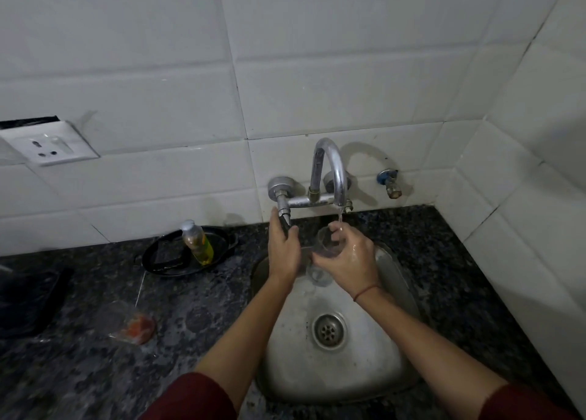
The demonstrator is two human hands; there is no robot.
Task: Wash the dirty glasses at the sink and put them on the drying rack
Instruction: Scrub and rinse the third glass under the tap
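Glass: the glass (328, 245) is held over the back of the sink (333, 375), right under the tap (336, 172), mouth tipped up so the thin water (340, 218) can run in
Right hand: the right hand (350, 259) wraps wet fingers and thumb round the glass from the side, so the mouth is free for the water
Left hand: the left hand (283, 248) curls its fingers round the tap handle (287, 223), I think to make the water more or less
Second glass: another clear glass (317, 276) seems to lie in the sink just under the hands (it is hard to see)
Soap: the soap bottle (198, 242) stands in a black dish (152, 262) on the counter (206, 308) to the left, near enough to reach
Rack: I see no drying rack; a dark tray (28, 299) sits at the far left, and I cannot tell what it is
Edges: the tap is just above the glass and the steel sink is just below, so a fast lift or drop could knock the rim
Room: the wall (523, 197) is close on the right, the front of the sink by the drain (329, 330) is open, so the best way out looks to be toward the person and then left
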